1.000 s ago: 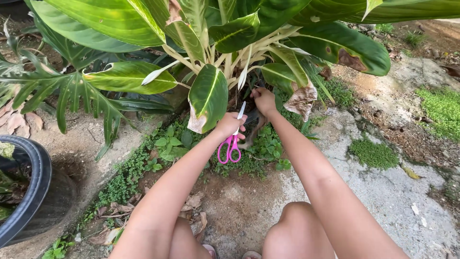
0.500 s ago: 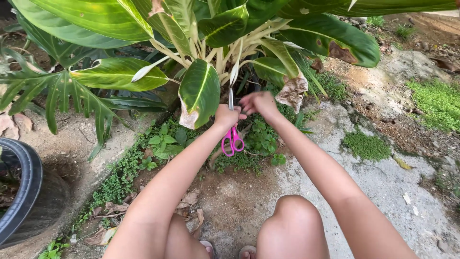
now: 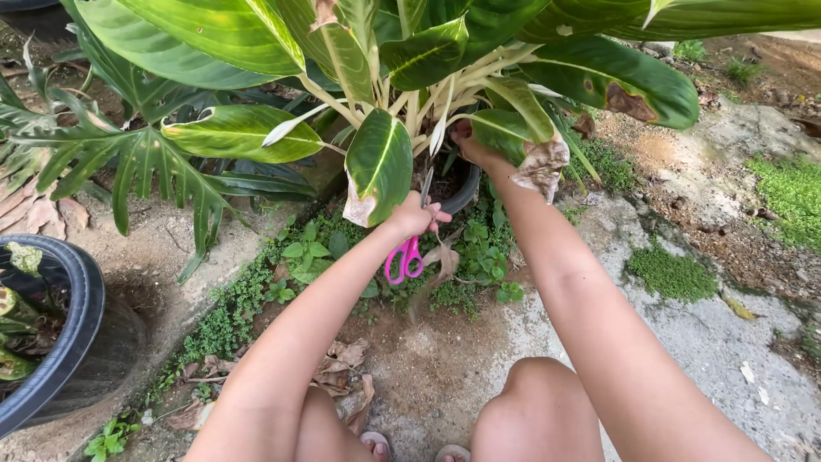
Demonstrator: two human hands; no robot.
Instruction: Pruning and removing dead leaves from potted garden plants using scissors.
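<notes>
The right hand [image 3: 475, 145] now reaches deeper among the pale stalks, up under a green leaf [image 3: 505, 128], where half a second ago it hovered open just beside the left hand [image 3: 412, 216]. The pink-handled scissors [image 3: 407, 253] now tilt with their blades toward the black pot [image 3: 466, 190] rather than standing upright.

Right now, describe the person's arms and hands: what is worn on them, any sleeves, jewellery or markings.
Both arms are bare from the frame's lower edge to the wrists: no sleeves, no gloves. The left hand and right hand show no watch, bracelet or ring that I can make out, though leaves partly hide the right one. The forearms are slim and unmarked, with no tattoos or bandages in view.
</notes>
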